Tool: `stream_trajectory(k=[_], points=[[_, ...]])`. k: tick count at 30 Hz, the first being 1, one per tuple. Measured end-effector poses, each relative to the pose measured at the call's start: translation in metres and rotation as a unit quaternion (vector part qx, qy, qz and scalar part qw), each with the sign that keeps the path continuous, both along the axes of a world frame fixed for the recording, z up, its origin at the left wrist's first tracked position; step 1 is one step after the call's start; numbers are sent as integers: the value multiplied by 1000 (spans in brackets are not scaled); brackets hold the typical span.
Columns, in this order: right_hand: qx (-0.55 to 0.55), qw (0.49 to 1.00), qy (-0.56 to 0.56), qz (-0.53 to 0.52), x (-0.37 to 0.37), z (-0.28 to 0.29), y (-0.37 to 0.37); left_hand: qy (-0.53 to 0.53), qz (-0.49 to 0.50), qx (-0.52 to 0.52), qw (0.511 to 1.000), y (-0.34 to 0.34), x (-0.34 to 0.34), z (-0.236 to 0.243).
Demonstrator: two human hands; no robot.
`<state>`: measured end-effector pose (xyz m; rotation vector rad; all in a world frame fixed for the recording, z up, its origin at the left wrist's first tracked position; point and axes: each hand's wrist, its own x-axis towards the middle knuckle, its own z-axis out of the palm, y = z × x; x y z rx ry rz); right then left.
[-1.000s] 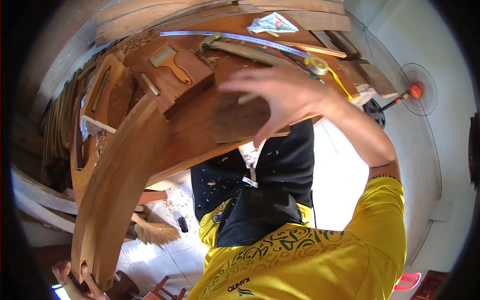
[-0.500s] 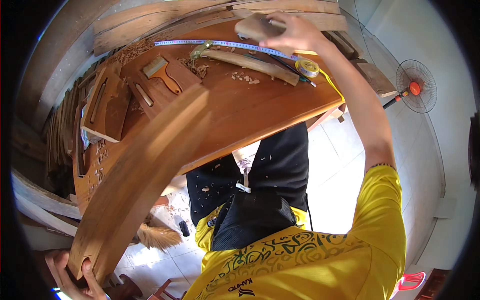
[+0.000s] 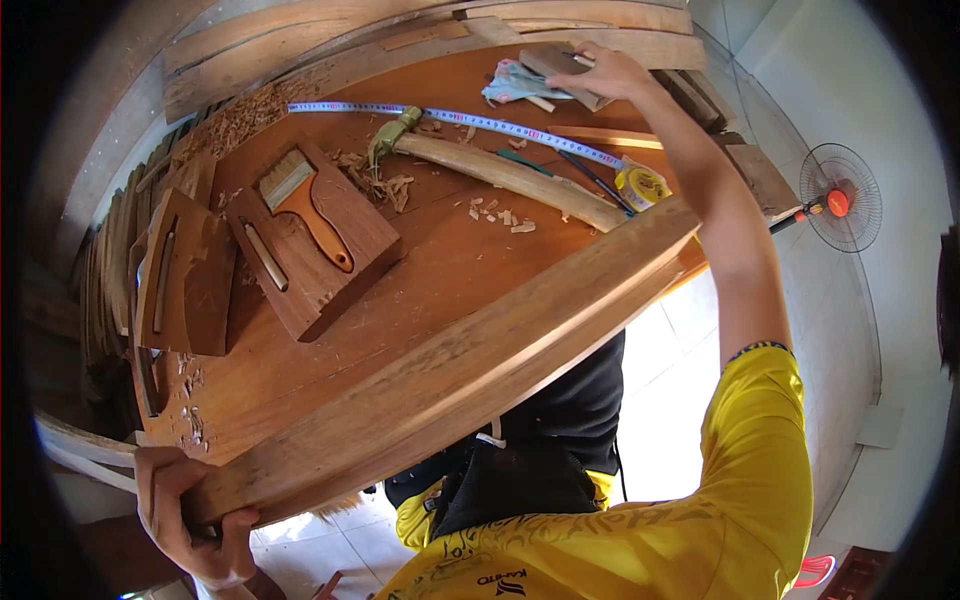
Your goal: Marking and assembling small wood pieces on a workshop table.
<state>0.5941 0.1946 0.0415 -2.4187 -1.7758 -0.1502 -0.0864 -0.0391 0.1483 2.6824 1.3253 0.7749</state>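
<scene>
Head view: my left hand [image 3: 195, 525] grips the long beam [image 3: 450, 388] by its lower-left end; beam slants over the table's [image 3: 440, 265] near edge. My right hand [image 3: 614, 76] holds a wooden block [image 3: 546, 62], far side, by blue cloth [image 3: 516, 84].

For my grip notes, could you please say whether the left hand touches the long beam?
Touching: head view shows the left hand gripping the long beam at its left end.

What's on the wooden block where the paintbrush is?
The paintbrush lies on the block, beside a short stick-like piece. The brush covers the wood right beneath it, so that bit can't be seen.
</scene>
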Motion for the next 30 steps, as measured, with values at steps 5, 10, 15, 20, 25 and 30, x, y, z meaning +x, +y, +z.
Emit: stream_trajectory(k=[5,10,15,20,25,30], points=[[170,910,362,107,-38,35,-70,0,-24,32,999,6,4,-14],[115,714,663,196,-93,19,-205,-30,-26,96,995,-2,7,-36],[275,578,766,59,-150,-24,-303,-128,-13,107,986,-26,13,-52],[224,534,787,214,-241,-54,-343,-306,38,23,951,-53,53,-100],[285,588,707,268,-279,-44,-346,-505,12,-18,863,-68,134,-147],[406,695,575,152,-247,15,-339,-636,-87,-145,753,-98,205,-167]])
